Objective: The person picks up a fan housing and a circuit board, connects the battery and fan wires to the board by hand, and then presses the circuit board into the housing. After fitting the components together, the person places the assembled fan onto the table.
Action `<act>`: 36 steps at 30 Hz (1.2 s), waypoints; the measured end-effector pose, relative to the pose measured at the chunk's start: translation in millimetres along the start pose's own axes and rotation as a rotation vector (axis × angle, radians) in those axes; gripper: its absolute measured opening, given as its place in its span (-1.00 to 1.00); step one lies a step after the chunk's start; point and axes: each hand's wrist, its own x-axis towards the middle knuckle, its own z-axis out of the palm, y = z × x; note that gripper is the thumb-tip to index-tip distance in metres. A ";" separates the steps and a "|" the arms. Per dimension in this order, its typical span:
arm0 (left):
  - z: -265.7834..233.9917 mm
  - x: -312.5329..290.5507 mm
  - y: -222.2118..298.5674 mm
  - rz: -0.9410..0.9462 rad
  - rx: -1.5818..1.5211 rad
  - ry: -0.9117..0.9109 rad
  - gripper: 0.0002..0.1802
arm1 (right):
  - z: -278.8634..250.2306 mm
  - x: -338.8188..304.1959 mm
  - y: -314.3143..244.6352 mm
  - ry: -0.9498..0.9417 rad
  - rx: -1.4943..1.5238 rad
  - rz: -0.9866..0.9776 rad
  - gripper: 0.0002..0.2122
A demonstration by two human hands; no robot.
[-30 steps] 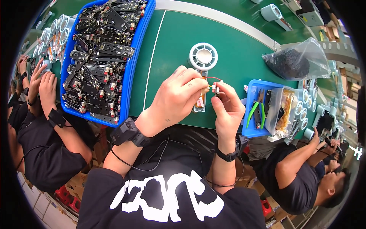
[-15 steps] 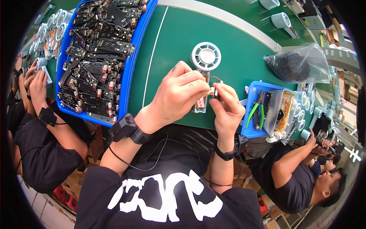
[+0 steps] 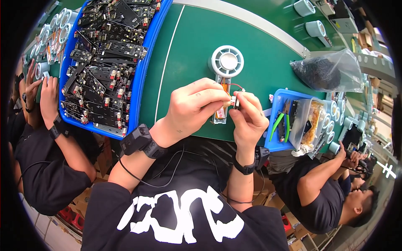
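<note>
A pale blue handheld fan [image 3: 215,67] lies face up in front of me, its round head pointing away. Its narrow handle [image 3: 220,120] is uncovered, and red and orange wires [image 3: 235,85] run out of it. My left hand [image 3: 194,102] reaches over the handle, thumb and forefinger pinching a small white connector [image 3: 233,98]. A narrow black circuit board [image 3: 237,101] is held edge-on between the fingertips of my right hand [image 3: 250,120]. Connector and board meet between my fingers; whether the plug is seated I cannot tell.
On the left stands a blue bin [image 3: 142,83] heaped with black circuit boards [image 3: 104,54]. At right, a blue tray [image 3: 274,142] holds green-handled pliers [image 3: 276,125] and a clear box [image 3: 309,121]. Behind it lies a bag of dark pieces [image 3: 322,71]. Co-workers sit at both sides.
My left hand has lowered slightly, its fingers flatter, still at the connector. The right hand stays almost in place. At the left, a co-worker's hands have shifted around another fan.
</note>
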 end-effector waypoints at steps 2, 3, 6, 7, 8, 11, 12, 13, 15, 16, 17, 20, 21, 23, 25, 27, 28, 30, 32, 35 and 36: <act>0.0 0.1 -0.1 -0.010 -0.012 -0.003 -0.78 | -0.3 -0.1 0.0 0.003 0.005 -0.001 -0.58; 0.0 0.4 -0.1 -0.019 -0.023 -0.005 -0.78 | -1.1 1.0 -0.9 -0.010 0.010 -0.005 -0.58; -1.1 1.3 -1.0 -0.036 -0.066 -0.021 -0.78 | -4.2 3.3 -2.2 -0.033 0.020 -0.013 -0.58; -1.7 1.7 -1.6 -0.043 -0.095 -0.033 -0.78 | -5.4 3.6 -2.1 -0.046 0.014 -0.023 -0.58; -2.1 2.2 -2.3 -0.051 -0.125 -0.045 -0.78 | -6.4 4.0 -2.0 -0.059 0.008 -0.033 -0.59; 0.8 5.6 -2.9 -0.050 -0.155 -0.026 -0.78 | -7.0 4.6 -2.7 -0.074 0.005 -0.037 -0.59; 1.3 6.7 -3.4 -0.048 -0.170 -0.017 -0.78 | -6.8 5.0 -3.0 -0.075 0.007 -0.032 -0.59; 1.4 6.9 -4.7 -0.049 -0.167 -0.017 -0.78 | -6.7 5.5 -3.1 -0.076 0.009 -0.027 -0.59; 2.8 4.0 -10.1 -0.057 -0.237 -0.050 -0.76 | -7.9 5.0 -2.8 -0.083 -0.002 -0.030 -0.59; 2.7 3.4 -11.9 -0.061 -0.271 -0.067 -0.75 | -8.9 5.1 -2.4 -0.090 -0.012 -0.035 -0.59; 2.1 3.5 -12.9 -0.063 -0.271 -0.068 -0.75 | -9.7 5.3 -2.1 -0.098 -0.021 -0.040 -0.59; -0.5 3.7 -13.8 -0.067 -0.270 -0.108 -0.74 | -11.1 6.8 -4.3 -0.116 -0.050 -0.030 -0.58; -1.3 4.2 -14.5 -0.068 -0.268 -0.110 -0.74 | -11.5 7.2 -5.8 -0.126 -0.065 -0.026 -0.58; -2.2 5.4 -16.5 -0.037 -0.253 -0.137 -0.75 | -13.7 6.4 -10.5 -0.138 -0.077 0.013 -0.60; -1.1 6.5 -16.5 -0.013 -0.249 -0.153 -0.76 | -16.6 6.9 -17.2 -0.163 -0.110 0.083 -0.64; -1.2 5.2 -15.5 0.054 -0.147 -0.072 -0.72 | -10.5 11.7 -28.5 -0.152 -0.284 -0.034 -0.66; -1.3 4.5 -14.3 0.089 -0.098 -0.031 -0.70 | -6.1 15.1 -36.5 -0.142 -0.460 -0.145 -0.67; -3.1 -3.1 -8.8 0.051 -0.061 0.004 -0.65 | -1.2 21.2 -50.3 -0.122 -0.642 -0.256 -0.68; -5.1 -9.6 -1.3 -0.038 0.014 0.079 -0.55 | 3.0 30.0 -65.6 -0.161 -0.762 -0.305 -0.69; 2.8 -11.7 7.1 -0.061 0.147 0.009 -0.51 | 1.9 45.8 -71.2 -0.163 -0.759 -0.238 -0.70; 6.6 -11.7 8.8 -0.077 0.221 -0.022 -0.49 | 0.3 53.6 -68.5 -0.150 -0.686 -0.148 -0.70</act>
